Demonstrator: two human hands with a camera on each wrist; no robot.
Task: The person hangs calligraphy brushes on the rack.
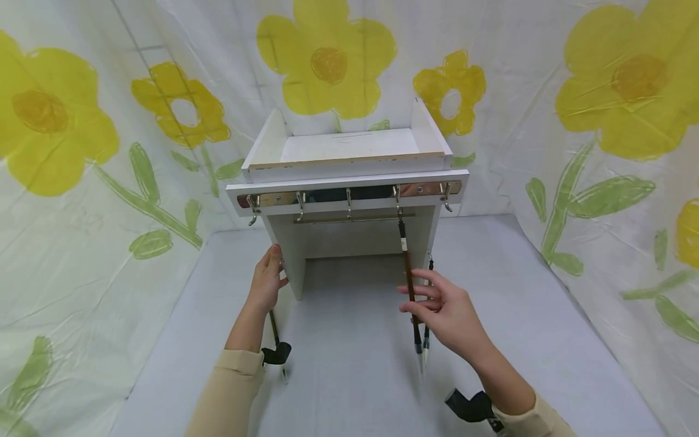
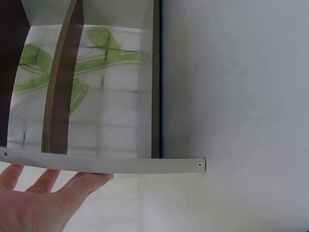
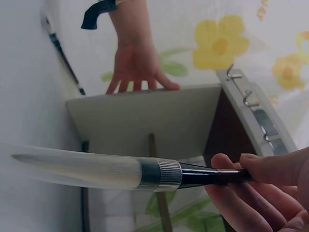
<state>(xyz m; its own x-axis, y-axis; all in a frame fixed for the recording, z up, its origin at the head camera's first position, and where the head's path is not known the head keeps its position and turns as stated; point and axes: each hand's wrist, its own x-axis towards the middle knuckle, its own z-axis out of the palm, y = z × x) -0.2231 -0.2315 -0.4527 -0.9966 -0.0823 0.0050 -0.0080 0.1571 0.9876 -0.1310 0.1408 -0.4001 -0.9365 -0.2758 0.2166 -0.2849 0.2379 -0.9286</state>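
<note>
A calligraphy brush (image 1: 407,267) with a brown handle hangs by its top loop at the fourth hook from the left on the white shelf's front rail. My right hand (image 1: 445,309) pinches its handle between thumb and fingers. The right wrist view shows the brush's pale bristle head (image 3: 96,169) inside a clear cap, pointing left. On the other side, my left hand (image 1: 266,279) rests against the outside of the shelf's left panel (image 1: 286,249). Its straight fingers lie along that panel in the left wrist view, where the hand (image 2: 43,198) is at the lower left.
The white shelf (image 1: 349,165) has a metal hook strip (image 1: 371,192) along its front. A second brush (image 1: 429,303) is behind the held one, by the right panel. Another brush (image 3: 63,58) is at the left side. Flowered cloth (image 1: 327,67) surrounds the pale table (image 1: 349,376).
</note>
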